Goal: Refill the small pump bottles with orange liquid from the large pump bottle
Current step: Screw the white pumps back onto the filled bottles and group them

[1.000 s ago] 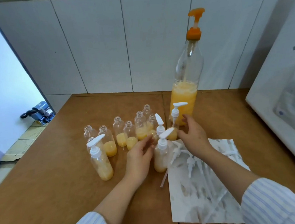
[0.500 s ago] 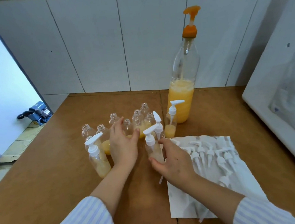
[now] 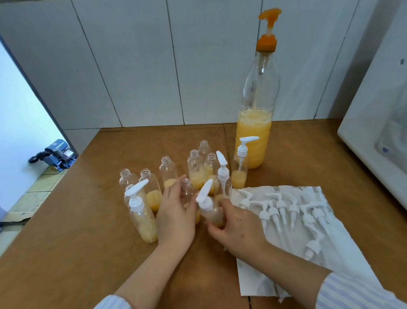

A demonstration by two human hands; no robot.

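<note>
Fingers of right hand (image 3: 237,227) clasp capped small bottle (image 3: 212,213) holding orange liquid; left hand (image 3: 175,215) spread.

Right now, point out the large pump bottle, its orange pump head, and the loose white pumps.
large pump bottle (image 3: 255,145), head view, liquid-filled lower body
orange pump head (image 3: 266,42), head view, collar
loose white pumps (image 3: 280,205), head view, one pump's collar

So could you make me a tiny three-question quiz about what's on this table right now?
1. True or false: the large pump bottle stands upright against the tiled wall.
2. What colour is its pump head?
3. The loose white pumps lie on: A) the bare table, B) a white sheet, C) a tray.

Key: 1 true; 2 orange; 3 B.
</note>
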